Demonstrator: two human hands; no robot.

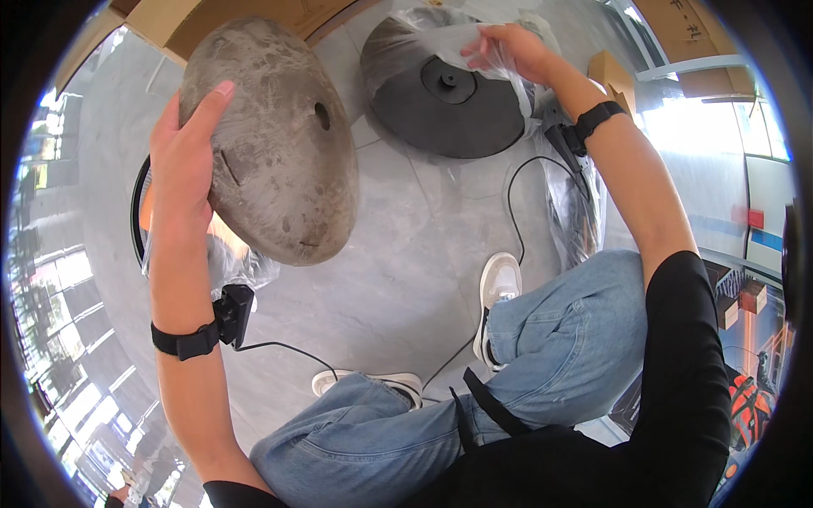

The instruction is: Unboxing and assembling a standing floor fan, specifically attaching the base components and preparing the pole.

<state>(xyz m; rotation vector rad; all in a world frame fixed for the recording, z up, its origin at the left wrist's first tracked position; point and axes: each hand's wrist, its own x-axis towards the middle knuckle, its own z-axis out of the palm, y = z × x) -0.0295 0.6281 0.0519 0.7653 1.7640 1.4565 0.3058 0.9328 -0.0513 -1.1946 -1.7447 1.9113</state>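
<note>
My left hand (185, 157) grips the left rim of a large oval, brown-grey mottled shell (279, 161) that looks like stone. One dark hole and a short slit show in its face. It is held up above the floor, its thumb side toward me. To the right of it, my right hand (512, 52) pinches a clear plastic bag (423, 38). That bag partly covers a black round base plate (449, 123) with a raised hub and short stub at its middle. My left fingers are mostly hidden behind the shell.
Cardboard boxes (237, 30) stand at the far side. More clear plastic (572, 203) lies at the right, and some under the shell. Black cables run from both wrist straps across the grey tiled floor (398, 254), past my shoes (500, 279). Several items lie at the right edge.
</note>
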